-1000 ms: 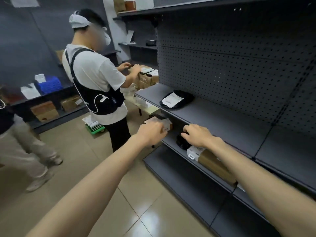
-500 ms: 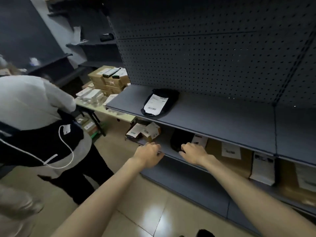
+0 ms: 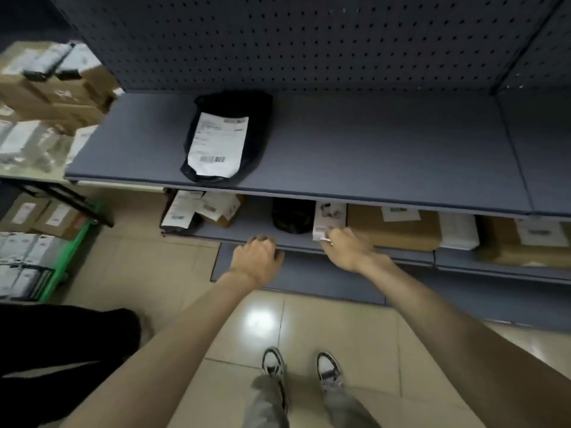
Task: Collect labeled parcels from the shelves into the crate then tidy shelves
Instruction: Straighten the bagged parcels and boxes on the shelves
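- Since half a second ago our view has dropped and closed in on the lower shelf [image 3: 247,234]; both hands have stayed at its front edge. We judge the pick is about to begin, none yet made.
- Right hand [image 3: 347,250]: fingers reach the bottom corner of a white labeled box [image 3: 329,219]; whether they pinch or merely touch it, we cannot tell.
- Left hand [image 3: 258,254]: fingers curled, knuckles at the shelf lip, holding nothing.
- Between the two hands, further in: a black pouch [image 3: 292,216]. Right of the grip: a brown carton [image 3: 394,231].
- Above the grip, on the upper shelf [image 3: 370,149]: a black labeled bag [image 3: 225,139], untouched.
- No crate identified in view.
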### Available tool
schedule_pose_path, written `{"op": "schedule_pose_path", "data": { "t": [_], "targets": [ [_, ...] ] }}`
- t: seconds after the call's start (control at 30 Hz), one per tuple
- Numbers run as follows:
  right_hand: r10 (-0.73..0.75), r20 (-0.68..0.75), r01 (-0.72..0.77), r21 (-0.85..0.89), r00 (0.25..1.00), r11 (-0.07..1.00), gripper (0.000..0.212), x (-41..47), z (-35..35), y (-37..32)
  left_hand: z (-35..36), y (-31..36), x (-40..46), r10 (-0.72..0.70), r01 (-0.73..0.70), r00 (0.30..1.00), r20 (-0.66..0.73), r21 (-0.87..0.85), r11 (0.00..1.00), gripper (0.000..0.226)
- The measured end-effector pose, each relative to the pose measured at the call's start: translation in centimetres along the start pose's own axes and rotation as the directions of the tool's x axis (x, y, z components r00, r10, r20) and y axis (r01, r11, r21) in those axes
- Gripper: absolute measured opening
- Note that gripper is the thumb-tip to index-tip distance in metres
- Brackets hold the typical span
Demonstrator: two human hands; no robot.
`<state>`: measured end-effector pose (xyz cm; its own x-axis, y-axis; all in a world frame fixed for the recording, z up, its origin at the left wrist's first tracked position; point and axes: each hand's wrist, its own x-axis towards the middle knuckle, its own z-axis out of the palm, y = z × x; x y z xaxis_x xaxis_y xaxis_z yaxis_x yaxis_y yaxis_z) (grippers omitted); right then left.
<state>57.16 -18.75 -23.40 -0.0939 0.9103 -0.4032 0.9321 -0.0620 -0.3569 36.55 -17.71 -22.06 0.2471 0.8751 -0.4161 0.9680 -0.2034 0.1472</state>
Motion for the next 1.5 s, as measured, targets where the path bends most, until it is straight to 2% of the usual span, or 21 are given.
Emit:
{"op": "schedule_pose_path", "data": {
  "t": [0.23, 0.33, 0.5, 0.73, 0.87, 1.03, 1.13, 1.27, 1.4, 1.5],
  "targets": [
    [0.113, -0.065, -0.111, 0.028, 0.992, 0.993, 0.027, 7.4, 3.5, -2.2, 2.3, -4.6, 7.7, 0.061, -0.061, 0.998, -0.03, 0.011, 0.998, 0.039],
    [0.149, -0.082, -0.146, 0.042, 0.985, 0.988, 0.032, 10.9, 5.8, -3.1, 3.5, -7.0, 10.7, 0.074, -0.074, 0.996, -0.045, 0.0, 0.997, 0.04],
    [0.217, -0.152, -0.203, 0.101, 0.964, 0.974, 0.033, 14.7, 8.8, -2.8, 6.1, -9.2, 13.9, 0.075, -0.077, 0.997, -0.026, -0.077, 0.994, 0.043],
    [0.343, -0.165, -0.298, 0.249, 0.924, 0.922, 0.053, 17.7, 11.9, 0.0, 10.1, -8.9, 17.7, 0.131, -0.139, 0.99, -0.059, -0.157, 0.978, 0.051],
    [0.406, -0.206, -0.292, 0.425, 0.89, 0.857, 0.044, 19.5, 12.7, 0.6, 11.0, -8.6, 20.1, 0.113, -0.131, 0.99, -0.081, -0.284, 0.95, 0.063],
    [0.403, -0.083, -0.296, 0.548, 0.912, 0.783, 0.056, 21.0, 12.8, -0.2, 12.4, -7.9, 21.3, 0.103, -0.136, 0.99, -0.094, -0.486, 0.863, 0.067],
    [0.424, -0.068, -0.301, 0.604, 0.903, 0.738, 0.045, 21.1, 13.2, -0.3, 12.9, -7.6, 20.6, 0.075, -0.125, 0.991, -0.111, -0.559, 0.82, 0.066],
    [0.455, -0.133, -0.287, 0.614, 0.88, 0.735, 0.03, 19.5, 13.9, -0.1, 13.4, -8.0, 19.0, 0.072, -0.134, 0.989, -0.126, -0.603, 0.786, 0.061],
    [0.479, -0.23, -0.185, 0.717, 0.847, 0.672, 0.041, 16.8, 14.9, -1.0, 14.7, -8.0, 17.3, 0.053, -0.1, 0.994, -0.092, -0.639, 0.763, 0.057],
    [0.436, -0.248, -0.126, 0.734, 0.865, 0.667, 0.041, 15.6, 15.0, -1.7, 15.2, -8.1, 16.9, 0.051, -0.076, 0.997, -0.058, -0.655, 0.752, 0.058]
  ]
}}
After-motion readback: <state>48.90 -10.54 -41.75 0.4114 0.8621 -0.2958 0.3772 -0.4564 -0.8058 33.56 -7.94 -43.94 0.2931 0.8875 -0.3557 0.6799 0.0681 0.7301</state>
